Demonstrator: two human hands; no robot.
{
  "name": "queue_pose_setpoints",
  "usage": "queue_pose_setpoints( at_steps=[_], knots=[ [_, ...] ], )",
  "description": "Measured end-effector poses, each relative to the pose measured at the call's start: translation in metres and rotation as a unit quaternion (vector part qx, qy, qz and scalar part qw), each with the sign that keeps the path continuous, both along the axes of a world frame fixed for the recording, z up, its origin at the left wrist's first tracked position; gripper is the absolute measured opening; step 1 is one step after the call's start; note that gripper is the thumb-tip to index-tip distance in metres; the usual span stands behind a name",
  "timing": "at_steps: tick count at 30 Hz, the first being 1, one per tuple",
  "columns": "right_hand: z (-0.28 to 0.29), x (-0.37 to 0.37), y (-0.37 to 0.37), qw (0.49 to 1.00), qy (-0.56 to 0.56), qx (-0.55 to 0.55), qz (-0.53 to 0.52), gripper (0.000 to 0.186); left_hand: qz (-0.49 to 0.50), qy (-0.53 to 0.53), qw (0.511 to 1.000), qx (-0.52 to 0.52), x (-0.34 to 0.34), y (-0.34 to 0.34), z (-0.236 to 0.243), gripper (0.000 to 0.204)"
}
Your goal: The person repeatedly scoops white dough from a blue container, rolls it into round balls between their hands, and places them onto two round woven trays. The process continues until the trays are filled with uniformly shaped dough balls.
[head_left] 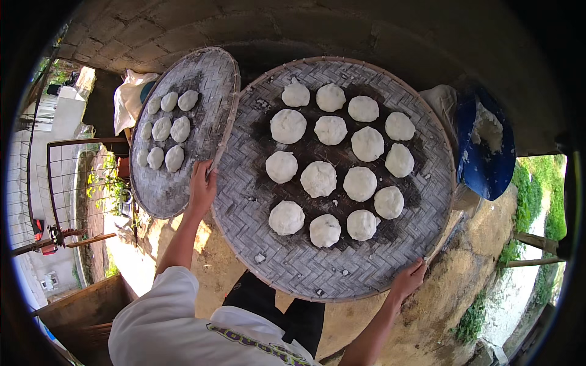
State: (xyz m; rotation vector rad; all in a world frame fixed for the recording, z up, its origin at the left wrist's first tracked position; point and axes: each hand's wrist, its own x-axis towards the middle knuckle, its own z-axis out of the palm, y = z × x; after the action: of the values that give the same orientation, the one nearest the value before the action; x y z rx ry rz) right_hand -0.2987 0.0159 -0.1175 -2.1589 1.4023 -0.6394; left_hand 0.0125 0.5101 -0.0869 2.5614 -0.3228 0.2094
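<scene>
A large round woven bamboo tray point(390, 268) fills the middle, its weave dusted with white and dark in the centre. Several flattened white dough-like lumps point(318, 179) lie spaced out in rows on it. My left hand point(202, 186) is closed at its left rim, fingers partly hidden where the two trays meet. At the lower right, my right hand point(408, 279) grips the same rim, its fingers curling underneath out of sight. A second woven tray point(210, 91), at the left, appears tilted and carries several smaller white lumps point(161, 129).
A blue basin point(488, 161) with white residue is at the right, beside a pale sack point(441, 100). Another pale sack point(129, 100) sits behind the left tray. A block wall point(293, 30) closes the back. Wire mesh point(73, 177) and a wooden box point(91, 305) are at the left.
</scene>
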Motion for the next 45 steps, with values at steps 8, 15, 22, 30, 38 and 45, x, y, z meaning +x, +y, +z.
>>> queue_pose_setpoints(
  at_steps=[8,15,22,30,38,45],
  knots=[
    [0.015,-0.017,0.026,0.998,0.021,0.058,-0.034,0.038,0.007,0.030,0.999,-0.011,0.012,0.008,-0.019,0.021],
    [0.022,-0.021,0.037,0.990,0.039,0.114,-0.073,0.036,-0.007,0.003,1.000,-0.001,0.033,0.006,-0.025,0.021],
    [0.033,-0.005,0.031,0.986,0.071,0.122,-0.088,0.040,-0.007,0.016,0.999,0.037,0.060,-0.003,-0.015,0.022],
    [0.045,-0.006,0.041,0.981,0.081,0.148,-0.091,0.041,0.013,0.041,0.999,0.018,0.086,-0.008,-0.015,0.021],
    [0.031,-0.014,0.032,0.993,0.050,0.091,-0.062,0.043,0.016,0.015,0.998,0.062,0.105,0.001,-0.014,0.022],
    [0.035,-0.015,0.030,0.990,0.077,0.103,-0.057,0.047,0.019,0.054,0.997,0.051,0.120,0.005,-0.015,0.024]
  ],
)
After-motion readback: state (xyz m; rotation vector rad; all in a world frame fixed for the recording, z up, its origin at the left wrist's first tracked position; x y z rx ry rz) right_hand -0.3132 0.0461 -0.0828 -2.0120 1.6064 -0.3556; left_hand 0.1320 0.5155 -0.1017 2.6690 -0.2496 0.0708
